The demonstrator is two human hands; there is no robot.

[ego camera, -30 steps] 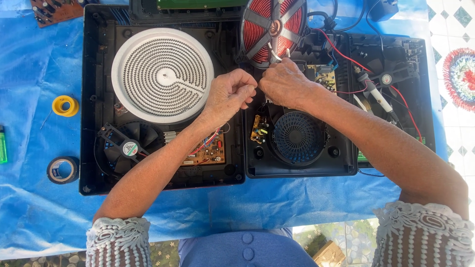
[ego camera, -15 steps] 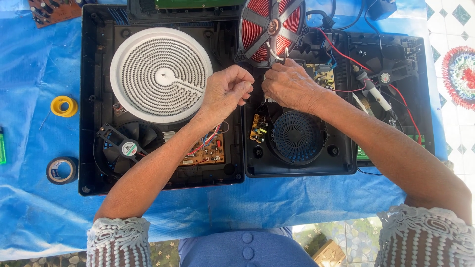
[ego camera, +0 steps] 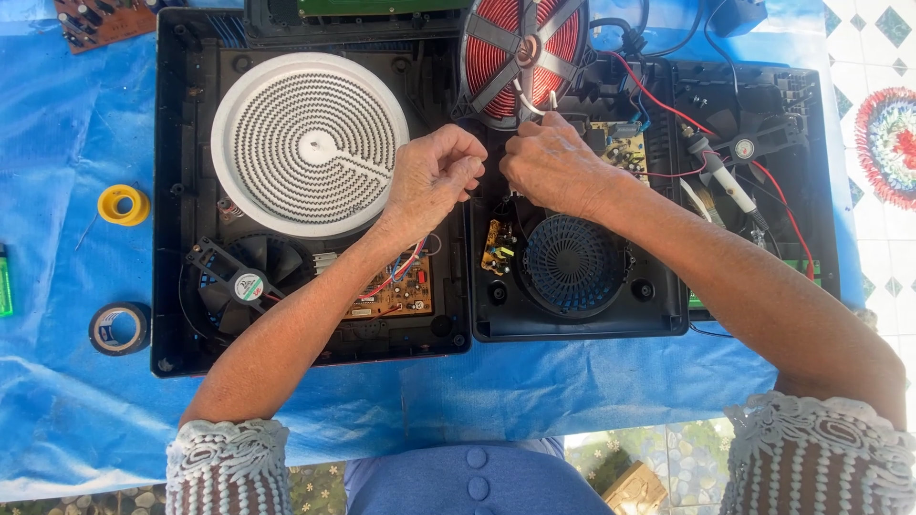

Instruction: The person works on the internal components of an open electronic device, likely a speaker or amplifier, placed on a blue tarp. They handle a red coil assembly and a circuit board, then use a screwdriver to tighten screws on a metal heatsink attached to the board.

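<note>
Two opened black cooktop housings lie side by side on a blue sheet. The left housing (ego camera: 176,191) holds a white spiral heating disc (ego camera: 310,143), a black fan (ego camera: 239,277) and a brown circuit board (ego camera: 396,291). The right housing (ego camera: 668,319) holds a tilted red coil (ego camera: 525,52) and a round blue fan grille (ego camera: 572,265). My right hand (ego camera: 553,167) pinches the white wires (ego camera: 523,103) that hang from the red coil. My left hand (ego camera: 434,181) is curled shut beside it at the seam between the housings; nothing shows in its fingers.
A yellow tape roll (ego camera: 122,204) and a black tape roll (ego camera: 119,327) lie on the blue sheet (ego camera: 57,401) at the left. Red wires (ego camera: 668,100) and a probe-like tool (ego camera: 725,176) cross the right housing. Another circuit board (ego camera: 100,19) sits top left.
Both hands stay almost where they were between the two housings. Only the fingers shift slightly.
</note>
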